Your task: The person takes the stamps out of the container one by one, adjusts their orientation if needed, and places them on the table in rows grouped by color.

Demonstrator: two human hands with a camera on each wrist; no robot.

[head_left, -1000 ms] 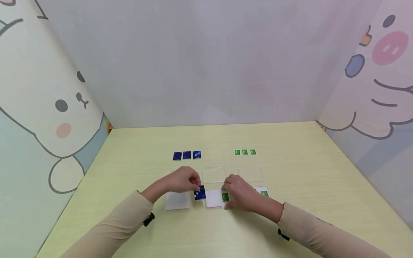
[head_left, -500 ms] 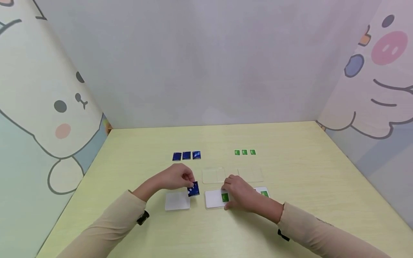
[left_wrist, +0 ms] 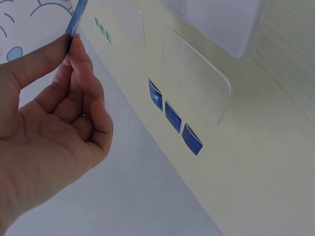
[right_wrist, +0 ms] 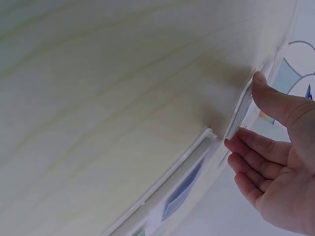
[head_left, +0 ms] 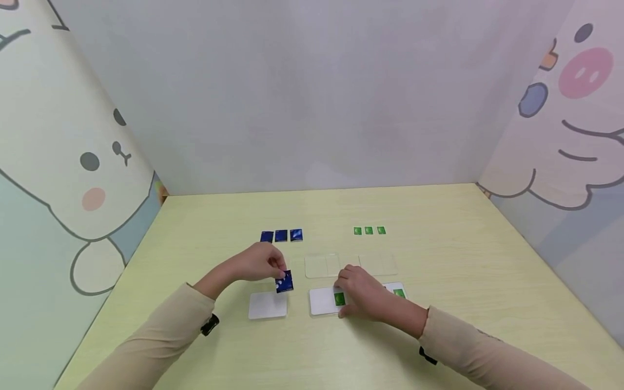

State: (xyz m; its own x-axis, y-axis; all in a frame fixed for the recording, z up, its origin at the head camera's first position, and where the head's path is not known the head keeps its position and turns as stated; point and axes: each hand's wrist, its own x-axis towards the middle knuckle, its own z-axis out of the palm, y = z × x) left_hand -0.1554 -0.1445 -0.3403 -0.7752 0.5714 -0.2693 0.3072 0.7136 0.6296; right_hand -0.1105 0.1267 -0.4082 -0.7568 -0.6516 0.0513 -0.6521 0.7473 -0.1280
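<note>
My left hand [head_left: 258, 261] pinches a small dark blue square packet [head_left: 284, 281] between thumb and index finger, just above the back right corner of a shallow white box [head_left: 268, 305]. In the left wrist view the packet [left_wrist: 76, 20] shows edge-on. My right hand [head_left: 361, 292] grips the right side of the middle white box [head_left: 322, 301], thumb at the near edge and fingers at the far one. A green square [head_left: 339, 299] lies in that box's right part. Partly behind my right hand is another box, with a green square [head_left: 399, 293] and a blue packet [right_wrist: 183, 191].
Blue packets [head_left: 281, 235] lie in a row at the back left. Small green squares [head_left: 369, 231] form another row at the back right. Clear plastic covers [head_left: 317, 266] lie flat behind the boxes, one partly hidden by my left hand. A wall [head_left: 312, 108] closes the table's back.
My left hand has moved left and slightly away from me, carrying the blue packet from beside the middle box to the left box. The right hand keeps its grip in place.
</note>
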